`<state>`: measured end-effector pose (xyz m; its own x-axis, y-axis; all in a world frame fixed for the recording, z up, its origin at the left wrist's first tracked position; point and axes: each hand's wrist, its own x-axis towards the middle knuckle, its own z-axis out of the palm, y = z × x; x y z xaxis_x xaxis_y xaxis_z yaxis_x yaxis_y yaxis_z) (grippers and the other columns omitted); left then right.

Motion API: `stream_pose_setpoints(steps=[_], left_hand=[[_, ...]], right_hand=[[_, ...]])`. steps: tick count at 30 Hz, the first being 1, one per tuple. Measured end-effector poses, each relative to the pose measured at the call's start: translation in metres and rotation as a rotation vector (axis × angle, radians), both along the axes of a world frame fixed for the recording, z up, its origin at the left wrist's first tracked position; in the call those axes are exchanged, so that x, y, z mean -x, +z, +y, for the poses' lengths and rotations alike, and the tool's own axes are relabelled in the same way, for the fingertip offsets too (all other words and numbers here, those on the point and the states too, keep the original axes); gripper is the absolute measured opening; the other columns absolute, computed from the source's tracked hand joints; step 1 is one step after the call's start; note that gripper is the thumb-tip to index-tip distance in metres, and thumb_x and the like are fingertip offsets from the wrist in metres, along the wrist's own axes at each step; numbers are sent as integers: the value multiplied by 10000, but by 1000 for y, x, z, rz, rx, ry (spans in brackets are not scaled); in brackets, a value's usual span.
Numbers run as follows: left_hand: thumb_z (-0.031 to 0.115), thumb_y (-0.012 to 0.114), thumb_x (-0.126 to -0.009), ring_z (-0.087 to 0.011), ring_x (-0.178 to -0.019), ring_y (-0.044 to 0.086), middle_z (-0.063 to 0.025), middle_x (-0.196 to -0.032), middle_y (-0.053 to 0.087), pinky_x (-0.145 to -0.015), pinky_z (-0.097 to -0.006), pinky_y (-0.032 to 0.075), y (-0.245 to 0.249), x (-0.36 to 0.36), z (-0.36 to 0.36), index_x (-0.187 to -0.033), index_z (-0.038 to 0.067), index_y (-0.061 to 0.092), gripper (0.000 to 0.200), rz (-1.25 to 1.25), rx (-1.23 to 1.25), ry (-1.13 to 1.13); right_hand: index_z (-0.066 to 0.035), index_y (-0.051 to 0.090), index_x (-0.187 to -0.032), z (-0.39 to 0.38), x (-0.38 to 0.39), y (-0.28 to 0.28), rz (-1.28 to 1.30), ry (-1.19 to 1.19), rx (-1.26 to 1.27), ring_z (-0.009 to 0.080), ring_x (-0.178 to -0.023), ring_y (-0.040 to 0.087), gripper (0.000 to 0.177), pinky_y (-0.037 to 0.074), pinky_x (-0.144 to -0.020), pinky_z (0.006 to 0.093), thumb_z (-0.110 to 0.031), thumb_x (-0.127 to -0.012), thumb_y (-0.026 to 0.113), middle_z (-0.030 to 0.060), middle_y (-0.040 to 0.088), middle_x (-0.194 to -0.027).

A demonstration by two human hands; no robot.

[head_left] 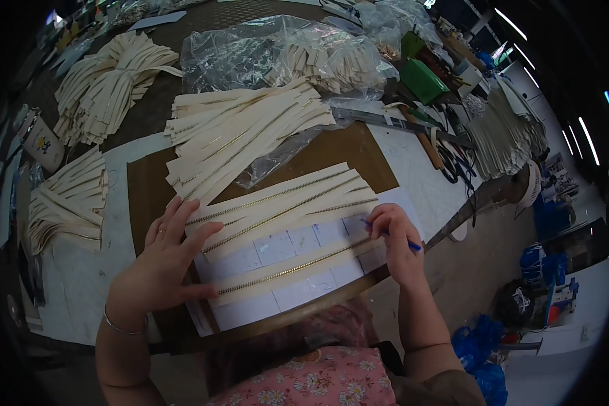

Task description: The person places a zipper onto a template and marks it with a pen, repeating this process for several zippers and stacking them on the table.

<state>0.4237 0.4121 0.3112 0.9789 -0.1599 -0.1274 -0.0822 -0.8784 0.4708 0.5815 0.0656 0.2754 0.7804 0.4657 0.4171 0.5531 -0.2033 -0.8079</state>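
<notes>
My left hand (166, 260) lies flat with fingers spread on the left ends of cream zipper strips (284, 203), which rest on a white gridded sheet (284, 247). One single zipper (291, 269) lies across the sheet nearer to me. My right hand (394, 237) is closed around a blue pen (413, 246), its tip near the right end of that zipper. The sheet sits on a brown board (345, 152).
A fanned pile of cream zippers (240, 132) lies behind the board, more bundles at the left (71, 196) and far left (108, 81). A clear plastic bag of zippers (304, 57), green boxes (423, 78), scissors and tools (450, 162) crowd the right. The table edge runs near my body.
</notes>
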Motion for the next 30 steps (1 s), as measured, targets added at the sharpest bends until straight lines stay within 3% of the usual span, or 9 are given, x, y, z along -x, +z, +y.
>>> stream_pose_setpoints(steps=[1, 5, 7, 22, 30], left_hand=[[322, 908, -657, -428, -1520, 124, -195, -1598, 226, -1197, -534, 192, 1, -1, -1, -1453, 192, 477, 914, 20, 5, 14], [318, 907, -661, -419, -1524, 119, -194, -1600, 225, -1199, -533, 189, 2, -1, -1, -1456, 195, 475, 912, 31, -1, 19], [316, 907, -663, -415, -1526, 115, -192, -1601, 228, -1198, -532, 191, 2, -1, -1, -1455, 200, 475, 910, 30, 5, 19], [319, 908, -654, -443, -1516, 118, -199, -1595, 235, -1196, -539, 188, -1, -2, 1, -1462, 206, 456, 933, 40, -23, 8], [314, 906, -656, -452, -1514, 118, -210, -1592, 235, -1196, -544, 180, 0, -2, 1, -1466, 206, 451, 935, 43, -21, 3]], right_hand=[[-9, 566, -822, 4, 3, 1, 239, 125, -167, 132, -684, 560, 419, 457, -613, 267, -292, -1087, 407, 82, 586, -945], [-33, 513, -736, 7, -2, 1, 201, 139, 18, 105, -617, 524, 461, 435, -566, 255, -301, -1094, 401, 53, 565, -806], [-58, 482, -692, 12, -1, -1, 345, -65, -10, 83, -558, 485, 484, 404, -515, 239, -315, -1095, 409, 25, 518, -694], [-54, 481, -681, 14, -4, -11, 85, -84, 8, 72, -537, 474, 479, 374, -492, 238, -327, -1075, 486, 12, 493, -667], [-50, 484, -676, 15, -2, -10, 101, -102, 7, 77, -540, 472, 486, 372, -495, 244, -323, -1077, 479, 13, 494, -665]])
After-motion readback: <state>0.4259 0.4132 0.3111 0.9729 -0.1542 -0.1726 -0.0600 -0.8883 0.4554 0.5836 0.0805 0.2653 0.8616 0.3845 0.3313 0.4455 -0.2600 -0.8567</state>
